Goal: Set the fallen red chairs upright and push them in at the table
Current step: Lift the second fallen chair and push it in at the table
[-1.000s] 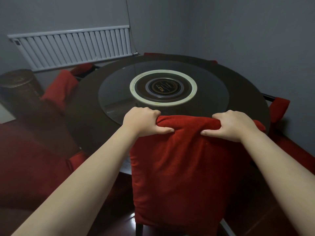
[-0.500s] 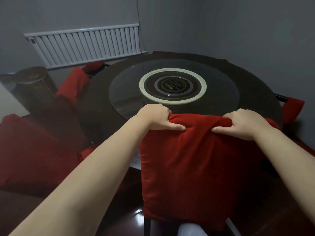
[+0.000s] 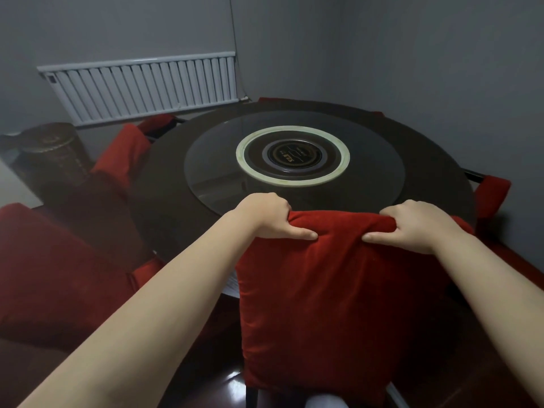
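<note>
A red fabric-covered chair [image 3: 329,295] stands upright in front of me, its back against the near edge of the round dark table [image 3: 164,201]. My left hand [image 3: 268,216] grips the top left of the chair back, thumb on the near face. My right hand [image 3: 418,225] grips the top right of it the same way. Other red chairs show around the table: one at the left [image 3: 117,160], one at the right [image 3: 491,198], and a large red one at the near left [image 3: 50,275].
A glass turntable [image 3: 212,160] with a white ring lies on the table. A white radiator [image 3: 144,86] hangs on the back wall. A dark woven cylinder [image 3: 53,154] stands at the far left. Grey walls close in behind and to the right.
The red chair and both hands have moved forward toward the table, and the chair back now reaches its near edge. My view has shifted, so the table sits further right and closer.
</note>
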A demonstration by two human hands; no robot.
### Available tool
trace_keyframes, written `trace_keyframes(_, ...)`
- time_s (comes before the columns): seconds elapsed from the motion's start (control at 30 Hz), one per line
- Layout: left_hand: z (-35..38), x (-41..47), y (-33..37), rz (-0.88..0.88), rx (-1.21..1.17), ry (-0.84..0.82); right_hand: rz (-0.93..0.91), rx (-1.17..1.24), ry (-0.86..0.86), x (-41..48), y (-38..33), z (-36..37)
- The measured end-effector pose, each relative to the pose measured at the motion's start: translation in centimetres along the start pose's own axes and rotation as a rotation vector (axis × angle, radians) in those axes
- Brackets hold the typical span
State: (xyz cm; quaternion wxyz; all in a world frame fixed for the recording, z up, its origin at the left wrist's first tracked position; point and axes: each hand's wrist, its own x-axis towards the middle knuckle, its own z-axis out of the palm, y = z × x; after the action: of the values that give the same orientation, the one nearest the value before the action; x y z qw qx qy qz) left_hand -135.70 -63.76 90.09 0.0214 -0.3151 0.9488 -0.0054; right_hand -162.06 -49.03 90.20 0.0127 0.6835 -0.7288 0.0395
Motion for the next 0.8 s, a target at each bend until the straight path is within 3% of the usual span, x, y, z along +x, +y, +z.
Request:
trace_keyframes(0.3, 0.8, -1.4, 3.3, 0.007, -0.100, -0.100, -0.033, 0.019, -0.066, -1.2, 2.3, 0.4)
trace_keyframes(0.8, 0.9, 0.6, 2.0, -0.011, -0.034, 0.018, -0.071, -0.044, 0.124, 0.5, 2.8, 2.3)
